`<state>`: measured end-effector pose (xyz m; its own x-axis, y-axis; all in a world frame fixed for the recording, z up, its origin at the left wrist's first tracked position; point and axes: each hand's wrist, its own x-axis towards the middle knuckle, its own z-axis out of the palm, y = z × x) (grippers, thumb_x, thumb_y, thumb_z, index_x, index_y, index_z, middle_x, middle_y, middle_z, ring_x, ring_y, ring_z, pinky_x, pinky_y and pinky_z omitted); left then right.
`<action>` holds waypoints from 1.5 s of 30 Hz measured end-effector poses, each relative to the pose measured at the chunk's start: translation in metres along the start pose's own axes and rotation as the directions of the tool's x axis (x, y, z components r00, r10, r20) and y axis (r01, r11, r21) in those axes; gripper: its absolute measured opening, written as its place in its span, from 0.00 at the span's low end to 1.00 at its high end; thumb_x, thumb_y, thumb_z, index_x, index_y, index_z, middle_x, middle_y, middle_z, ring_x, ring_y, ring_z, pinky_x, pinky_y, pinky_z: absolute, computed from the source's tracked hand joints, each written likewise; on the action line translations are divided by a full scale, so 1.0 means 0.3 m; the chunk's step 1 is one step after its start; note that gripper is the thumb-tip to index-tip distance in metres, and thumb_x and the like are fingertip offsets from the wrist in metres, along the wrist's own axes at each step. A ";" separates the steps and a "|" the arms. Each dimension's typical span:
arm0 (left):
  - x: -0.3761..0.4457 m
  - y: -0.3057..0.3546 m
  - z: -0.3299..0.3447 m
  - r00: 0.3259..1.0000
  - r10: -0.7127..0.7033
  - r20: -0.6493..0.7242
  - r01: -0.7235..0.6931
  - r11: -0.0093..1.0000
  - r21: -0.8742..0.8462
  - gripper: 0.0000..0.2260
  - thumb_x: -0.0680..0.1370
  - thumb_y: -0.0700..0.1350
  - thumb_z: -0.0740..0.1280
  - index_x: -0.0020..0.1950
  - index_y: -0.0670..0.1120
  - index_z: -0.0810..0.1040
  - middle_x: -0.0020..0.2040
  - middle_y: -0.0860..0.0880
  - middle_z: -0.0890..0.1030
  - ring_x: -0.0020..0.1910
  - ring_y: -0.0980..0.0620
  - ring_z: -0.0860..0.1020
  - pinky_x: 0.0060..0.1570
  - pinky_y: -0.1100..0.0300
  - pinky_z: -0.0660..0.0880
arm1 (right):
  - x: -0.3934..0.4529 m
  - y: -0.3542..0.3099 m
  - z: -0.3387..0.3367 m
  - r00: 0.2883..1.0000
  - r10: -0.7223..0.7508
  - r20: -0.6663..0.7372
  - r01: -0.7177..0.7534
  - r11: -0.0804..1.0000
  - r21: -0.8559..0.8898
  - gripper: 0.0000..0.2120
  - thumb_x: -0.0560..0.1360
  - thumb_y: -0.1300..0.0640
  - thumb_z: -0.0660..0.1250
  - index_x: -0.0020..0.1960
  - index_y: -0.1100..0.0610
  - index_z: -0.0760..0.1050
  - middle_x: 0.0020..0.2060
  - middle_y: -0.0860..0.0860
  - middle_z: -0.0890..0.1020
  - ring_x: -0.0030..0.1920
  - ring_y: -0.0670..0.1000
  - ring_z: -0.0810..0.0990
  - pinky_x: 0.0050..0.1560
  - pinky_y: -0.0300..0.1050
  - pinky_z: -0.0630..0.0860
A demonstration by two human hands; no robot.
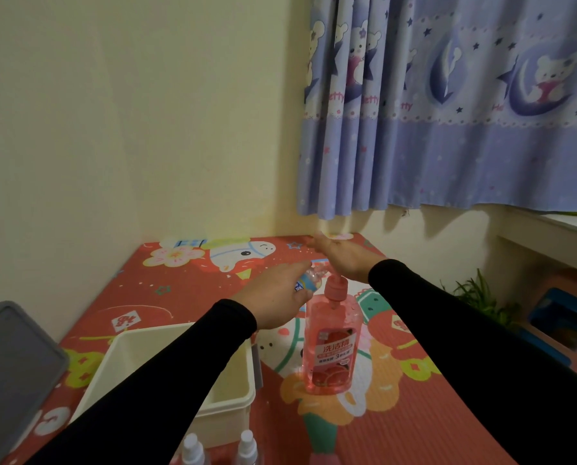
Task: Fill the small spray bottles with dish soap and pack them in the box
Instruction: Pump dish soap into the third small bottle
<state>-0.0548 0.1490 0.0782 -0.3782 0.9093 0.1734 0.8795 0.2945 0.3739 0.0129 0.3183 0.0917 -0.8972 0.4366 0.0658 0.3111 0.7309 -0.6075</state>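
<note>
The left hand (277, 297) was closed around a small clear bottle (310, 280) with a blue label, holding it tilted, mouth toward the pink pump head (335, 288) of the dish soap bottle (330, 344). The right hand (342, 258) lay open and flat, palm down, over the pump; whether it touched the pump could not be told. To do this step well, the small bottle's mouth probably needed to sit directly under the nozzle before any press, and the press should be slow and straight down so the tall soap bottle would not tip and the thick soap would not string onto the mat. Two small spray bottles (193, 449) with white caps stood at the near edge, beside a cream box (230, 407) whose visible part looked empty; a grey lid (15, 370) lay at the far left. Everything rested on a red cartoon-printed mat (414, 414) in a corner of pale yellow walls, with a blue bear-patterned curtain (448, 112) above and a green plant (478, 293) and a stool (562, 320) to the right.
</note>
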 end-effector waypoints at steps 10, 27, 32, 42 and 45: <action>0.001 -0.014 0.036 1.000 0.000 0.012 0.000 1.000 0.002 0.25 0.82 0.51 0.58 0.78 0.49 0.56 0.76 0.48 0.63 0.73 0.48 0.64 0.65 0.58 0.63 | -0.009 0.013 0.038 1.000 0.001 -0.017 -0.002 1.000 -0.030 0.31 0.82 0.42 0.39 0.72 0.56 0.68 0.72 0.52 0.70 0.72 0.52 0.67 0.72 0.48 0.59; 0.016 -0.034 0.045 1.000 0.011 -0.007 -0.011 1.000 -0.009 0.25 0.82 0.52 0.59 0.78 0.50 0.57 0.75 0.48 0.65 0.71 0.47 0.66 0.61 0.60 0.64 | 0.015 0.026 0.034 0.999 0.043 -0.025 -0.042 0.999 0.016 0.32 0.80 0.37 0.40 0.71 0.52 0.69 0.72 0.50 0.69 0.73 0.51 0.66 0.75 0.52 0.57; 0.017 -0.037 0.034 0.999 0.020 -0.028 -0.021 0.999 -0.043 0.24 0.81 0.52 0.60 0.77 0.51 0.59 0.73 0.49 0.68 0.68 0.48 0.69 0.59 0.60 0.65 | 0.008 0.011 0.008 0.999 0.008 -0.053 -0.008 1.000 0.012 0.32 0.81 0.38 0.40 0.72 0.53 0.69 0.72 0.52 0.69 0.73 0.51 0.66 0.75 0.50 0.58; -0.004 -0.036 0.020 0.997 0.005 -0.078 -0.018 0.985 -0.172 0.20 0.80 0.51 0.63 0.71 0.51 0.65 0.64 0.50 0.75 0.57 0.51 0.74 0.51 0.61 0.69 | -0.009 -0.019 -0.028 0.991 0.024 -0.129 -0.032 0.998 -0.055 0.32 0.80 0.36 0.42 0.72 0.54 0.69 0.71 0.53 0.71 0.71 0.53 0.68 0.73 0.49 0.61; -0.008 -0.039 0.021 0.998 -0.003 -0.068 -0.011 0.981 -0.194 0.21 0.80 0.51 0.64 0.72 0.51 0.65 0.65 0.50 0.74 0.58 0.51 0.74 0.53 0.60 0.71 | -0.012 -0.019 -0.038 0.988 0.049 -0.144 -0.053 0.998 -0.026 0.35 0.77 0.33 0.43 0.71 0.53 0.70 0.70 0.53 0.72 0.70 0.53 0.69 0.72 0.53 0.63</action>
<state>-0.0623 0.1452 0.0676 -0.3993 0.8865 0.2339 0.8106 0.2222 0.5418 0.0180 0.3184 0.1041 -0.8263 0.5430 0.1495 0.3667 0.7202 -0.5890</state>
